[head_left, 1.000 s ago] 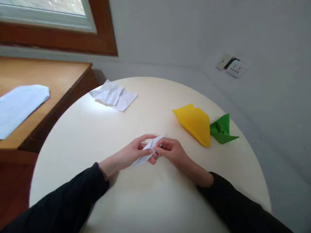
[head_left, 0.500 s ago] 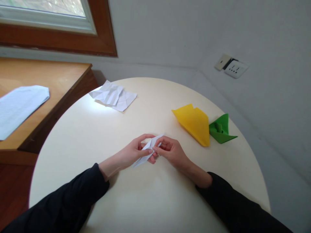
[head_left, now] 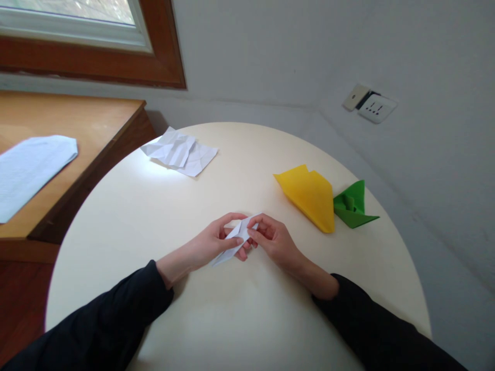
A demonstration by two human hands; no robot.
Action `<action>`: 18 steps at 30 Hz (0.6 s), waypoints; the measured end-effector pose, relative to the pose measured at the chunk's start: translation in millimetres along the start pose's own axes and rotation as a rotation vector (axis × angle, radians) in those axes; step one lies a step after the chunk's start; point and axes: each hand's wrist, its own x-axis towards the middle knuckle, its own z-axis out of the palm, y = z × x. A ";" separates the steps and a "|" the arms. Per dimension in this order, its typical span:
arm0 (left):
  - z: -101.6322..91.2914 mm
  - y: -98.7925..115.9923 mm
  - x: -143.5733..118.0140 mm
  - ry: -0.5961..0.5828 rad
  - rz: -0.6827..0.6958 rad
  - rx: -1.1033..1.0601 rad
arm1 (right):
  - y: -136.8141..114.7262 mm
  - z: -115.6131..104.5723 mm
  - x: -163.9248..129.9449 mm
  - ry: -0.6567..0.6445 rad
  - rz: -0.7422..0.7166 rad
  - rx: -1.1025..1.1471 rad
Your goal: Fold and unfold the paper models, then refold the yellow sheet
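Left hand [head_left: 211,239], half closed, grips the folded white paper [head_left: 244,232] over the round table [head_left: 209,319]; right hand [head_left: 279,239] pinches its farther end; beyond, rightward, 1 yellow folded piece [head_left: 309,198] and 1 green folded piece [head_left: 352,208]; farther, leftward, creased white sheets [head_left: 181,152]; the right thumb has shifted slightly from the left.

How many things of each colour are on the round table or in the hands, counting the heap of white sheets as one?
White: 2 (folded paper in left hand and right hand; heap of sheets)
Yellow: 1 (yellow folded piece)
Green: 1 (green folded piece)
Total: 4
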 end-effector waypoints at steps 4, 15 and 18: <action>-0.1 0.2 0.1 -0.001 0.003 0.003 | -1.0 -0.3 0.2 0.002 -0.012 -0.014; 1.0 0.4 -0.1 0.015 0.032 0.089 | 3.3 0.7 -1.6 -0.018 -0.011 0.046; 1.6 0.2 -0.1 0.014 0.051 0.114 | 4.3 0.9 -1.7 -0.004 -0.016 0.029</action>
